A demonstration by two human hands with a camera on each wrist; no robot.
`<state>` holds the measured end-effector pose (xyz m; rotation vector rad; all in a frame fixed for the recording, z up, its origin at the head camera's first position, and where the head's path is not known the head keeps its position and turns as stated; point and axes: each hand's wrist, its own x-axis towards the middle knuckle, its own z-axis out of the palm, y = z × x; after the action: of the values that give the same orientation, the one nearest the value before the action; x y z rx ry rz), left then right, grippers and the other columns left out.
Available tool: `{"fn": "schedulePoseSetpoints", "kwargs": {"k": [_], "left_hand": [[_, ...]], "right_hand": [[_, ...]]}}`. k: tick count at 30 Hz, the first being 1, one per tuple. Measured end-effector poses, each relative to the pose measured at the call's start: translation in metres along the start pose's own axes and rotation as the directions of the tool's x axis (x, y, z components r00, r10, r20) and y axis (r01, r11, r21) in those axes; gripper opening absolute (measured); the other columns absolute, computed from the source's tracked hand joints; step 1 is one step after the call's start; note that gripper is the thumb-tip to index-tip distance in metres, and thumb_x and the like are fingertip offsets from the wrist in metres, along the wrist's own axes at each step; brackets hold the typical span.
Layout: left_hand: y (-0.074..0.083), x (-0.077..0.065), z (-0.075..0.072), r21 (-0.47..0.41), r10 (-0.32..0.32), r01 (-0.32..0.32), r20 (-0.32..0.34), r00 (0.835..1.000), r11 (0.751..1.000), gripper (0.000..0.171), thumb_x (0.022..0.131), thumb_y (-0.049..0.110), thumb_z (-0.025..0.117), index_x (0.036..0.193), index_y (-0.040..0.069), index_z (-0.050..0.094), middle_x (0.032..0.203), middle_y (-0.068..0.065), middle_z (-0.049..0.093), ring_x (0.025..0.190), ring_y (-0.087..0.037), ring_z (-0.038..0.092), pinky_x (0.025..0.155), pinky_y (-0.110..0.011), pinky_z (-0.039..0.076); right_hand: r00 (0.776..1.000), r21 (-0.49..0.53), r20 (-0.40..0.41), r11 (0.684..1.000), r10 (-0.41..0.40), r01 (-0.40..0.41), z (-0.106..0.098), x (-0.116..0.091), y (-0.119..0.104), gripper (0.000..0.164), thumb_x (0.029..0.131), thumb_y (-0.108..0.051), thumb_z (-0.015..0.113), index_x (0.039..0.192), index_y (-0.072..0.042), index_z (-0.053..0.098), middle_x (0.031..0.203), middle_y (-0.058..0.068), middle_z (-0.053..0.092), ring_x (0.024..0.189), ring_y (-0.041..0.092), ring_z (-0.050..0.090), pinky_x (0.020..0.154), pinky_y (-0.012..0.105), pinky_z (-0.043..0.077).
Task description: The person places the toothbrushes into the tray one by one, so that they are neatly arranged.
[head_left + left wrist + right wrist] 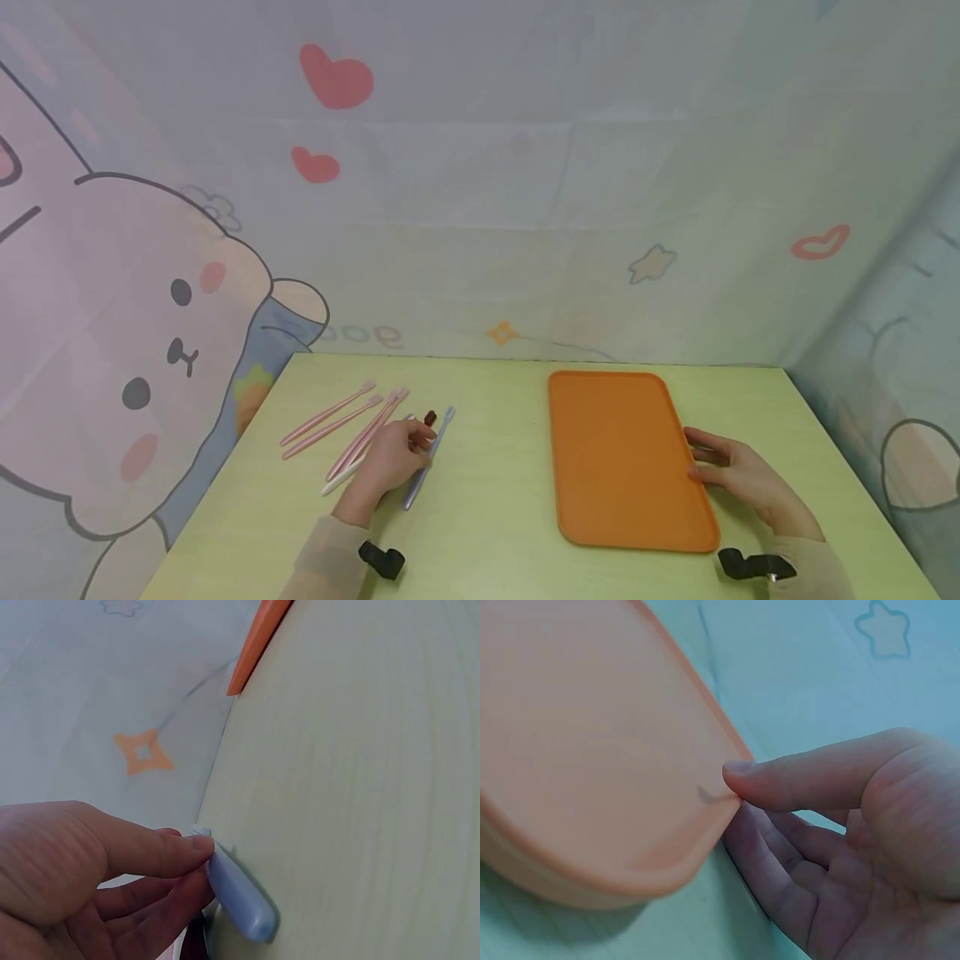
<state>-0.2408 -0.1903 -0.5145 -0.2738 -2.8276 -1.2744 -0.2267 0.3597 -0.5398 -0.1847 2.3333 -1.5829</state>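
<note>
My left hand (392,457) pinches a light blue-purple toothbrush (413,492) between thumb and fingers. In the left wrist view the rounded handle end of this toothbrush (244,901) sticks out past the thumb tip. A dark brown toothbrush (430,417) and a white toothbrush (341,478) lie partly hidden by the left hand. At the far side, my right hand (753,483) grips the right edge of an orange tray (628,467). The right wrist view has the thumb on top of the tray's rim (667,885) and the fingers beneath it.
Several pink toothbrushes (330,415) lie to the left of the left hand on the pale yellow-green table (498,492). Behind the table hangs a cloth backdrop (480,183) with a printed rabbit and hearts.
</note>
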Motion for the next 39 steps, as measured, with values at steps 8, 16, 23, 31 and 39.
{"fn": "schedulePoseSetpoints", "kwargs": {"k": [8,16,23,31,39], "left_hand": [[0.002,-0.002,0.002,0.031,-0.007,0.007,0.004,1.0,1.0,0.028,0.079,-0.008,0.087,0.104,-0.001,0.076,0.084,-0.006,0.07,0.076,-0.015,0.059,0.071,-0.035,0.053],[0.003,0.0,0.005,0.052,-0.029,0.028,0.022,0.999,0.998,0.026,0.082,-0.004,0.088,0.106,-0.001,0.077,0.083,-0.004,0.068,0.074,-0.014,0.059,0.068,-0.032,0.053],[-0.001,0.003,0.009,0.08,-0.03,0.027,0.029,0.999,0.996,0.022,0.081,0.0,0.089,0.101,-0.002,0.08,0.079,0.0,0.066,0.072,-0.014,0.059,0.064,-0.031,0.053],[-0.002,0.007,0.011,0.07,-0.054,0.051,0.047,0.997,0.996,0.019,0.082,0.0,0.088,0.099,-0.003,0.081,0.078,0.001,0.068,0.07,-0.014,0.059,0.062,-0.03,0.053],[0.0,0.006,0.011,0.032,-0.086,0.085,0.064,0.994,0.996,0.018,0.081,-0.001,0.088,0.098,-0.004,0.081,0.081,-0.002,0.073,0.069,-0.013,0.066,0.061,-0.029,0.057]], "right_hand": [[1.0,-0.016,-0.01,1.0,0.017,-0.018,0.0,0.001,0.001,0.08,0.101,-0.008,0.074,0.162,0.014,0.026,0.158,0.039,0.041,0.141,0.052,0.049,0.093,0.027,0.059],[0.999,-0.028,-0.022,0.999,0.028,-0.028,0.0,0.0,0.0,0.081,0.1,-0.007,0.075,0.162,0.014,0.027,0.16,0.039,0.038,0.141,0.053,0.048,0.092,0.027,0.059],[1.0,-0.042,-0.03,0.999,-0.003,0.001,0.0,0.001,0.002,0.079,0.099,-0.007,0.076,0.161,0.013,0.031,0.159,0.038,0.04,0.14,0.051,0.049,0.091,0.024,0.058],[0.999,-0.039,-0.033,0.999,0.027,-0.028,0.0,0.002,0.001,0.081,0.099,-0.01,0.077,0.161,0.012,0.031,0.156,0.038,0.044,0.14,0.051,0.049,0.091,0.025,0.058],[0.999,-0.041,-0.032,0.999,0.034,-0.035,0.0,0.001,0.004,0.082,0.099,-0.012,0.077,0.162,0.011,0.03,0.159,0.036,0.041,0.141,0.05,0.048,0.091,0.026,0.058]]}}
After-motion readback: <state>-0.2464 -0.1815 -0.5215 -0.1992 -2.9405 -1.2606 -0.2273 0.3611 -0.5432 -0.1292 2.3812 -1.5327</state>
